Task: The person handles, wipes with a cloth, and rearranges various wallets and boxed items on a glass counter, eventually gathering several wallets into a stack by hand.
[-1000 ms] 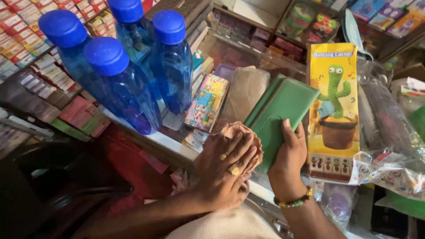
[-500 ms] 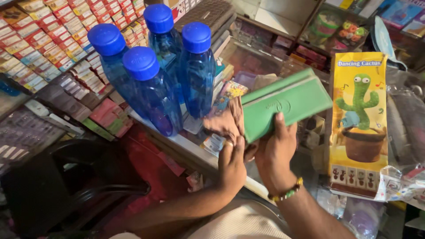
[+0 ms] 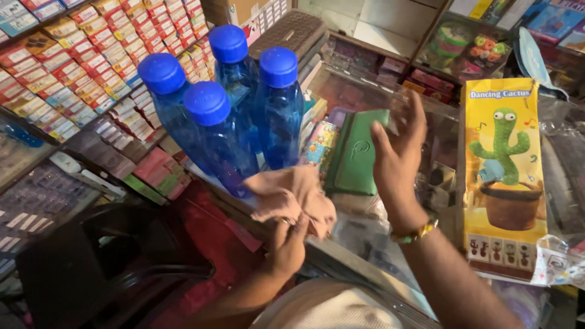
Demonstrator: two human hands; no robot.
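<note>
My left hand point(image 3: 286, 244) grips a crumpled tan cloth point(image 3: 292, 198) low over the counter's front edge, just in front of the blue bottles. My right hand point(image 3: 399, 161) is raised beside a flat green case point(image 3: 356, 152) that rests tilted on the glass counter point(image 3: 365, 244). The thumb touches the case's right edge while the fingers spread upward, apart and slightly blurred. A beaded bracelet point(image 3: 414, 231) is on that wrist.
Several blue plastic bottles point(image 3: 244, 122) with blue caps stand left of the case. A tall yellow toy box showing a cactus point(image 3: 503, 176) lies to the right. Shelves of small packets point(image 3: 79, 79) fill the left. A black chair point(image 3: 91, 268) sits at lower left.
The green case went from held up in my right hand to resting on the counter, and the fingers have opened. My left hand drew the cloth down and toward me.
</note>
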